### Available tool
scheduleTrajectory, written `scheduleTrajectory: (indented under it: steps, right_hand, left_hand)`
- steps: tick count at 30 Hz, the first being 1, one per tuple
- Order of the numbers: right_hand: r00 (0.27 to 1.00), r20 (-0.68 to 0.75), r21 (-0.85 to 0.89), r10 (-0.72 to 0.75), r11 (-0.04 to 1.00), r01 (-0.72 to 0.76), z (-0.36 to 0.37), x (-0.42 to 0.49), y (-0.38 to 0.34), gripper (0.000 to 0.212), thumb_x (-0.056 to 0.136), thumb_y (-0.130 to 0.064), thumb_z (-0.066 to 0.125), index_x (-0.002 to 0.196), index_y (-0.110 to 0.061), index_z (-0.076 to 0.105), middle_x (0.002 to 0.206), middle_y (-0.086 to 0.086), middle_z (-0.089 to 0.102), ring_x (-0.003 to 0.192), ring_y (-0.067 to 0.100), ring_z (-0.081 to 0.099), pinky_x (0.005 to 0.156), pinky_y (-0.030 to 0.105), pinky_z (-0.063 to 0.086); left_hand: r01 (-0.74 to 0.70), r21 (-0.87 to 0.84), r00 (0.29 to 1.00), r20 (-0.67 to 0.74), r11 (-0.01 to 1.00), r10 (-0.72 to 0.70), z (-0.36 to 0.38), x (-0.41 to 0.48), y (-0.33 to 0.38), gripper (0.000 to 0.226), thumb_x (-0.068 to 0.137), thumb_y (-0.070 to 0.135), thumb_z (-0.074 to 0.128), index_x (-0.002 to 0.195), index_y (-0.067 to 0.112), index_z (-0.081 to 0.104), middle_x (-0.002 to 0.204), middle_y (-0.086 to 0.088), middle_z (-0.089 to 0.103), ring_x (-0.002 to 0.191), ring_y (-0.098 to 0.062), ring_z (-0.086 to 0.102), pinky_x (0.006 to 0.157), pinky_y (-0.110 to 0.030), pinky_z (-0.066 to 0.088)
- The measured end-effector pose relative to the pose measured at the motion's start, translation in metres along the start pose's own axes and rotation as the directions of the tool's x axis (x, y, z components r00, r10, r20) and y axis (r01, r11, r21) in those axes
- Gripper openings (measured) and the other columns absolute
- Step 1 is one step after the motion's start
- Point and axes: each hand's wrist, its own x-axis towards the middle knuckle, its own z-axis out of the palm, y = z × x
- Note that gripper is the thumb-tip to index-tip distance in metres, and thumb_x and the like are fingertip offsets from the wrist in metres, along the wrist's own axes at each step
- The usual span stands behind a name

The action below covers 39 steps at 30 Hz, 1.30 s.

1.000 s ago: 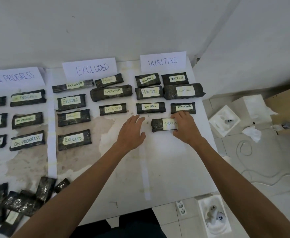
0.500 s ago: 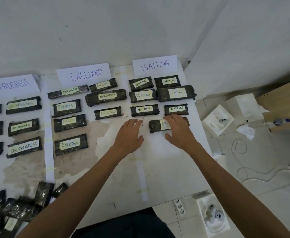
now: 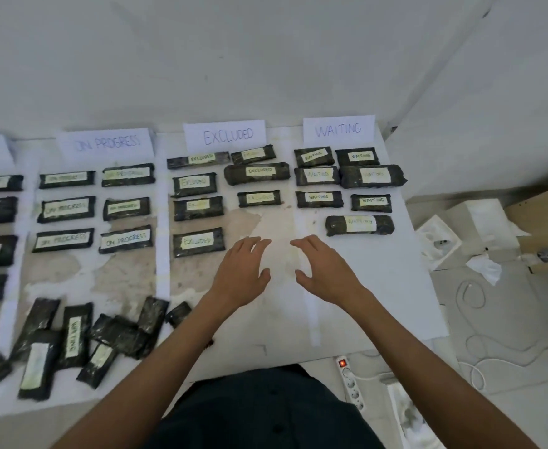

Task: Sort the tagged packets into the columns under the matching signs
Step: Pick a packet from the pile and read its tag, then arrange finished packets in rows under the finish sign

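Left hand (image 3: 240, 270) and right hand (image 3: 324, 270) side by side at mid-sheet, both released, fingers spread, grasping nothing. Nearest tagged packet (image 3: 359, 225) flat on the white sheet (image 3: 379, 303), just beyond the right hand, untouched, in the right column under the WAITING sign (image 3: 339, 129). Unsorted packets (image 3: 73, 335) heaped near left.

Far edge of table (image 3: 379, 303), left to right: ON PROGRESS sign (image 3: 105, 144), EXCLUDED sign (image 3: 225, 135), WAITING sign (image 3: 338, 129) | before each sign: tagged packets (image 3: 198, 241) in paired columns | near-left corner: loose pile of packets (image 3: 71, 338) | by right edge, nearest row: lone WAITING packet (image 3: 359, 225)
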Motion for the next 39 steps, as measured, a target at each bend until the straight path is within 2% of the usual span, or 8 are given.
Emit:
scheduleTrajectory:
  steps: [10,14,17,22,27,33,37,39]
  right_hand:
    - [0.979,0.18,0.027,-0.091,0.996,0.088,0.052,0.005,-0.102,0.049,0.088,-0.026,0.058,0.134,-0.018,0.045,0.131,0.002,0.048,0.11,0.022,0.053,0.088,0.034,0.046]
    - [0.95,0.302,0.041,-0.08,0.997,0.071,0.09,0.006,-0.142,0.047,0.088,-0.024,0.056,0.133,-0.017,0.044,0.132,0.002,0.045,0.113,0.024,0.052,0.091,0.038,0.046]
    - [0.933,0.36,0.026,-0.014,1.0,0.005,0.123,0.008,-0.167,0.052,0.086,-0.022,0.058,0.134,-0.016,0.04,0.13,0.007,0.043,0.108,0.029,0.053,0.086,0.04,0.049]
    - [0.947,0.286,-0.108,0.147,0.987,-0.12,0.174,0.006,-0.195,0.059,0.085,-0.033,0.061,0.131,-0.013,0.032,0.123,0.014,0.037,0.1,0.034,0.051,0.069,0.037,0.043]
    - [0.956,0.181,-0.223,0.231,0.956,-0.189,0.193,0.005,-0.212,0.052,0.081,-0.026,0.062,0.122,-0.009,0.036,0.117,0.013,0.042,0.086,0.029,0.054,0.06,0.031,0.037]
    - [0.967,0.091,-0.381,0.24,0.905,-0.189,0.196,0.006,-0.213,0.053,0.081,-0.026,0.063,0.122,-0.003,0.037,0.11,0.012,0.049,0.077,0.025,0.057,0.055,0.03,0.036]
    - [0.971,0.107,-0.379,0.215,0.911,-0.161,0.194,0.008,-0.209,0.061,0.081,-0.027,0.063,0.129,-0.004,0.033,0.113,0.013,0.048,0.078,0.026,0.057,0.056,0.03,0.036]
    - [0.962,0.134,-0.285,0.239,0.939,-0.193,0.188,0.01,-0.207,0.067,0.078,-0.031,0.066,0.131,-0.008,0.032,0.114,0.012,0.047,0.081,0.028,0.058,0.058,0.031,0.04]
  left_hand:
    - [0.14,-0.051,0.99,-0.022,0.989,-0.142,-0.011,-0.087,-0.08,0.053,0.087,0.023,0.055,0.137,0.016,0.04,0.139,-0.008,0.045,0.125,-0.027,0.043,0.101,-0.042,0.04]
    - [0.208,-0.073,0.978,-0.012,0.975,-0.21,-0.009,-0.121,-0.109,0.047,0.086,0.02,0.056,0.132,0.013,0.047,0.133,-0.009,0.05,0.117,-0.031,0.049,0.095,-0.043,0.044]
    - [0.235,-0.071,0.972,-0.01,0.97,-0.236,-0.004,-0.145,-0.128,0.045,0.084,0.019,0.058,0.128,0.01,0.051,0.125,-0.011,0.055,0.112,-0.032,0.052,0.091,-0.044,0.047]
    - [0.279,-0.048,0.96,0.016,0.959,-0.279,0.004,-0.171,-0.146,0.048,0.083,0.02,0.056,0.13,0.012,0.049,0.13,-0.009,0.051,0.116,-0.032,0.047,0.093,-0.043,0.045]
    - [0.261,-0.051,0.965,0.003,0.964,-0.262,0.001,-0.183,-0.155,0.048,0.084,0.02,0.056,0.131,0.011,0.049,0.132,-0.01,0.05,0.118,-0.031,0.046,0.095,-0.041,0.042]
    - [0.247,-0.069,0.969,-0.016,0.967,-0.248,-0.004,-0.189,-0.163,0.044,0.084,0.018,0.056,0.128,0.013,0.05,0.13,-0.008,0.051,0.114,-0.03,0.047,0.092,-0.039,0.041]
    - [0.239,-0.097,0.971,0.002,0.966,-0.24,-0.008,-0.188,-0.164,0.044,0.085,0.018,0.054,0.129,0.014,0.049,0.13,-0.007,0.051,0.114,-0.029,0.047,0.093,-0.039,0.042]
    - [0.262,-0.175,0.965,0.027,0.949,-0.262,-0.011,-0.187,-0.163,0.045,0.087,0.019,0.054,0.13,0.014,0.047,0.13,-0.008,0.05,0.117,-0.028,0.046,0.095,-0.038,0.041]
